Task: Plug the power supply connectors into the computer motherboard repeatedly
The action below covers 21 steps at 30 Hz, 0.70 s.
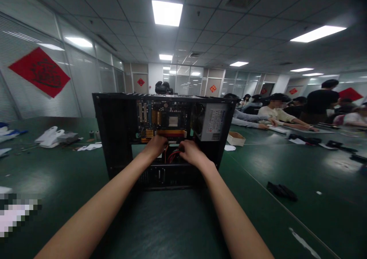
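A black computer case (101, 136) stands upright on the table with its side open toward me. Inside it I see a dark motherboard (160, 111) with yellow and orange slots and a square metallic chip (172, 121). A power supply (213, 122) with a label sits in the upper right corner. My left hand (155, 147) reaches in at the board's lower edge, fingers curled closed. Beside it, my right hand (191, 152) is closed too, near red wires (172, 157) hanging between both hands. Whatever the fingertips pinch is too small or hidden to name.
The green table (169, 220) carries a white plastic bag (51, 135) at left, a small box (236, 138) to the right of the case, and a black item (282, 191) nearer me. Other people (279, 111) sit or stand along the right side.
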### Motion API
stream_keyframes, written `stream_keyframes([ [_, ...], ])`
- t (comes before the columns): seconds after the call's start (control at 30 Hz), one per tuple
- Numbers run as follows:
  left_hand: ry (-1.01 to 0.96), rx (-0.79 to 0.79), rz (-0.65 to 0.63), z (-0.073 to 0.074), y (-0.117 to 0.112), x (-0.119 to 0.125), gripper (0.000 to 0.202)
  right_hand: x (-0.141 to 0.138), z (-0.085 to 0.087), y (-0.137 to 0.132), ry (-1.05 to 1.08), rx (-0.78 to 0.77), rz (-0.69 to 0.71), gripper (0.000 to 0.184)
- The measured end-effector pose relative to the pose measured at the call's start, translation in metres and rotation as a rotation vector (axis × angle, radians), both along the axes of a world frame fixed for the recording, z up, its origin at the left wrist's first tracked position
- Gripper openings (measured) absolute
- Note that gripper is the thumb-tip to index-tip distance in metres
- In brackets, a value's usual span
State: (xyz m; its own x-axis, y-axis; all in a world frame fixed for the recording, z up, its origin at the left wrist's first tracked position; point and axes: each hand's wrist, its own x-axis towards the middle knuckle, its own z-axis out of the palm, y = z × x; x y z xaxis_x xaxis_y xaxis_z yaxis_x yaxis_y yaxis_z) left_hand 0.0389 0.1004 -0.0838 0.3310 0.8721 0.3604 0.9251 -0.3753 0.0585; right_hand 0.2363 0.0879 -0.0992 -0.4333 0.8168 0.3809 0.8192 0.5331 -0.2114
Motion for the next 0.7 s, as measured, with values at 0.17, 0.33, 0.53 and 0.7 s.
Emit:
stream_keyframes([
  [0.17, -0.033, -0.009, -0.033, -0.003, 0.003, -0.002, 0.027, 0.000, 0.001, -0.001, -0.019, 0.013, 0.011, 0.016],
  [0.33, -0.065, -0.021, -0.080, -0.004, 0.011, -0.007, 0.028, -0.004, 0.007, -0.011, -0.097, 0.055, 0.018, 0.022],
  [0.53, -0.078, 0.007, -0.110, -0.008, 0.015, -0.011, 0.026, -0.010, 0.014, -0.004, -0.229, 0.131, 0.067, 0.019],
  [0.7, -0.119, 0.025, -0.111, -0.014, 0.016, -0.010, 0.026, -0.016, 0.015, 0.017, -0.315, 0.179, 0.167, 0.016],
])
